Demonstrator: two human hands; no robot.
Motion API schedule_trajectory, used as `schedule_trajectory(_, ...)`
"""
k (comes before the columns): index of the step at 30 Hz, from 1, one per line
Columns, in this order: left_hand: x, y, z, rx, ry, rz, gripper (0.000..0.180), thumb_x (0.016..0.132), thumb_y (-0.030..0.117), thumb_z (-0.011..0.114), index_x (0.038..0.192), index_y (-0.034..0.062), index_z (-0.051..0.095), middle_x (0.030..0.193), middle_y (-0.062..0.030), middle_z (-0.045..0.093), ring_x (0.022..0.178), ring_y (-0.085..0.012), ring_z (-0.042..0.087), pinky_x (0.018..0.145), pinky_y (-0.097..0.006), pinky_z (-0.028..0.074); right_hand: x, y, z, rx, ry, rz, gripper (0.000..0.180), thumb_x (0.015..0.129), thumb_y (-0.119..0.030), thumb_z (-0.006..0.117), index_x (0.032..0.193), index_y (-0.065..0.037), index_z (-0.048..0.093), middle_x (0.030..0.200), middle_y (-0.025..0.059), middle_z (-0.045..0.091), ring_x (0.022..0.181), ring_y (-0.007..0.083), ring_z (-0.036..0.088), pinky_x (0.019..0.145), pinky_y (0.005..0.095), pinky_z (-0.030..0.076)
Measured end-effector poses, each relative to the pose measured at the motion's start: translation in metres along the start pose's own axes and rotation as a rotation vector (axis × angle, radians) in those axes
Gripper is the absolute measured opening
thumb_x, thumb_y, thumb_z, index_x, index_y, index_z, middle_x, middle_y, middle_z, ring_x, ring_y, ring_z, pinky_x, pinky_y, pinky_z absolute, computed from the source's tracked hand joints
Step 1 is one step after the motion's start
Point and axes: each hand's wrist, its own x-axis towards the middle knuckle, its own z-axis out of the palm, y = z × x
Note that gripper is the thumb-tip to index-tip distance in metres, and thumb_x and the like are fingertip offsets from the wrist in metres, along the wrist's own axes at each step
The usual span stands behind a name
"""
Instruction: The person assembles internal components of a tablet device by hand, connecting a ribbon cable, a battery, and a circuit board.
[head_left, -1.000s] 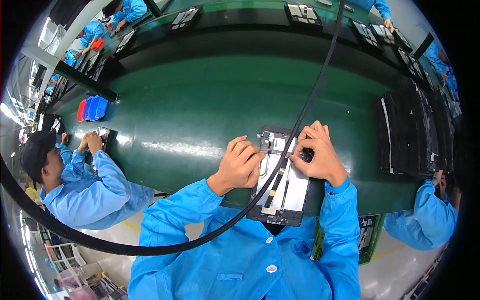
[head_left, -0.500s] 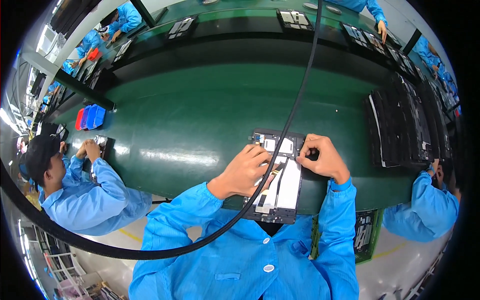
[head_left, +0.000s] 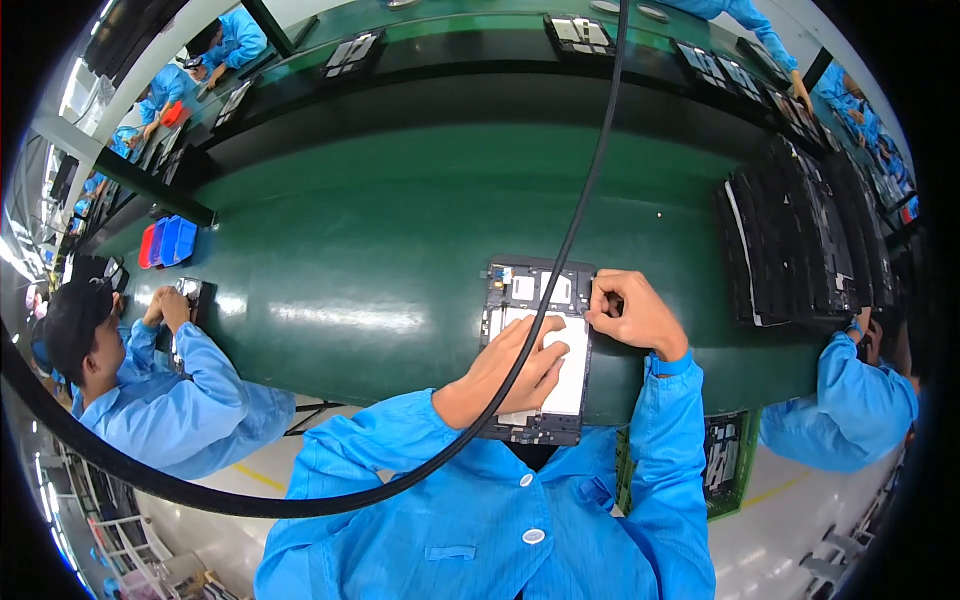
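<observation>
An opened tablet (head_left: 572, 385) with a dark frame, two pale plates near its far end and a large white panel in the middle lies at the bench's near edge. Spread across that white panel is my left hand (head_left: 510, 365), its fingers stretched out and touching the tablet; it hides much of the left side. At the upper right edge of the tablet, my right hand (head_left: 637, 315) is closed in a pinch. Whatever those fingertips hold, if anything, is too small to make out.
A black cable (head_left: 575, 225) hangs across the view in front of the bench (head_left: 400, 220). Dark tablet parts stand in a stack (head_left: 795, 240) at the right. Blue and red bins (head_left: 178, 240) sit at the left, beside a co-worker (head_left: 170, 390). A green crate (head_left: 742, 470) stands below the bench.
My left hand has moved down the tablet, its curled fingers now stretched over the white panel. A dark strip seen under it earlier is now covered. My right hand keeps its pinch.
</observation>
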Motion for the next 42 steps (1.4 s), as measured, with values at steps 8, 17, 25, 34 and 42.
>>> schedule_trajectory(8,0.01,0.001,0.004,0.145,0.019,0.036,0.034,0.085,0.002,0.071,0.119,0.0002,0.07,0.143,-0.0198,0.063,0.097,-0.035,0.061,0.084,-0.047,0.054,-0.002,0.001,-0.003,0.008,-0.027,-0.022,0.017,0.079,-0.002,0.078,0.075,0.001,0.062,0.077,0.0048,0.056,0.067,0.0125,0.05,0.059,0.0329,0.037)
schedule_trajectory(17,0.011,0.0,0.004,0.174,-0.015,0.059,0.038,0.082,0.002,0.071,0.12,0.0004,0.069,0.141,-0.0235,0.065,0.096,-0.0355,0.061,0.085,-0.047,0.054,-0.002,0.005,-0.003,0.021,-0.038,-0.003,0.014,0.078,-0.003,0.077,0.075,0.002,0.064,0.076,0.0046,0.056,0.067,0.0124,0.05,0.06,0.0325,0.036)
schedule_trajectory(25,0.017,0.001,0.006,0.247,-0.088,0.114,0.039,0.081,0.007,0.071,0.118,-0.0031,0.067,0.141,-0.0262,0.065,0.096,-0.0352,0.062,0.084,-0.047,0.053,0.003,-0.005,-0.001,-0.01,0.034,0.051,0.014,0.075,-0.007,0.078,0.077,0.002,0.068,0.075,0.0081,0.06,0.067,0.0168,0.056,0.059,0.0352,0.041)
schedule_trajectory(34,0.014,0.005,0.002,0.318,-0.044,0.099,0.033,0.082,0.009,0.072,0.114,0.0002,0.07,0.138,-0.0208,0.069,0.092,-0.0317,0.061,0.08,-0.043,0.051,0.01,0.008,0.015,0.006,0.231,-0.092,0.013,0.084,-0.011,0.092,0.088,-0.003,0.082,0.076,0.001,0.054,0.067,0.0113,0.045,0.06,0.0313,0.034)
schedule_trajectory(42,0.019,0.002,-0.001,0.258,-0.04,0.076,0.032,0.082,0.008,0.072,0.114,0.0024,0.069,0.135,-0.02,0.069,0.09,-0.0312,0.061,0.08,-0.044,0.051,0.016,0.012,0.022,0.043,0.268,-0.029,0.015,0.081,-0.009,0.094,0.091,-0.003,0.084,0.073,-0.0002,0.045,0.065,0.0101,0.041,0.059,0.0328,0.029)
